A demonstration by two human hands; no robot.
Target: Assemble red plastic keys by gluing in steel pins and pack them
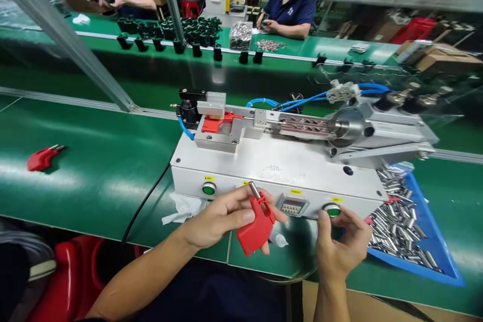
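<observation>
My left hand [226,219] is closed round a red plastic part [256,229], shaped like a small angled handle. A metal pin [254,189] sticks up out of its top. In front of the machine's right end, my right hand [341,241] has its thumb and forefinger at the round green button [332,210], the fingers apart and partly curled. Whether the thumb presses the button I cannot tell. On the machine [279,161], another red part [218,123] lies in the metal fixture [215,142], under a clear block [212,104].
A blue tray [433,231] of loose metal pins stands right of the machine. One red part with pins [42,158] lies on the green bench [94,186] at left. A second green button [209,188] is on the front panel. Two people work across the bench.
</observation>
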